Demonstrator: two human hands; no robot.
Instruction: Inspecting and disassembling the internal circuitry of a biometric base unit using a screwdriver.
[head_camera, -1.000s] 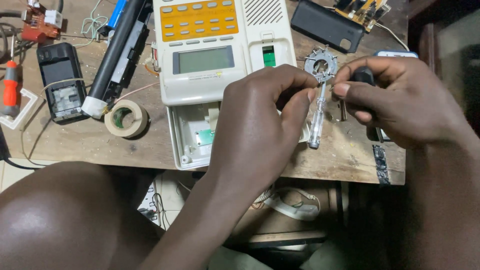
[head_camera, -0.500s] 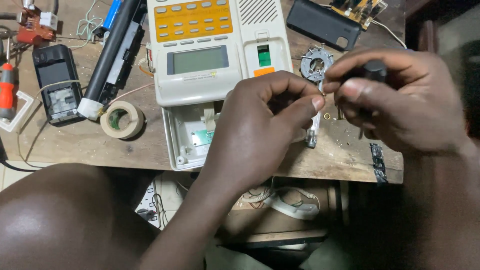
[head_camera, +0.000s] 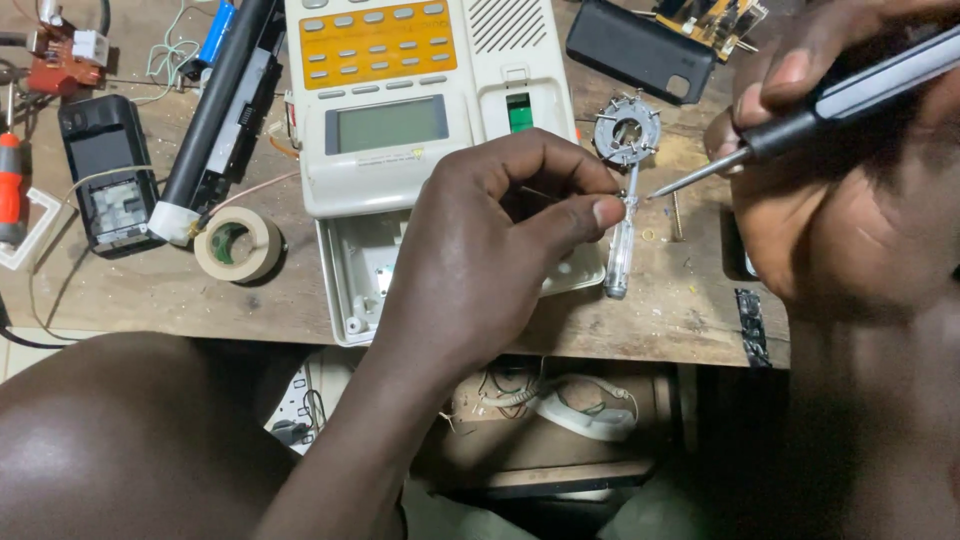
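My left hand hovers over the open lower part of a white desk phone with orange keys. Its thumb and forefinger are pinched together on a tiny part that is too small to identify. My right hand grips a screwdriver with a black and silver handle. The shaft slants down to the left, and its tip sits just right of my left fingertips. A clear-handled screwdriver lies on the wooden table below a round metal ring.
A roll of tape, a black battery pack, a long black tool and a red-handled tool lie at the left. A black phone case and a circuit board are at the back right. Cables lie under the table edge.
My right hand has lifted and turned the black-handled screwdriver, so its tip now points at my left fingertips. My left hand stays pinched over the phone.
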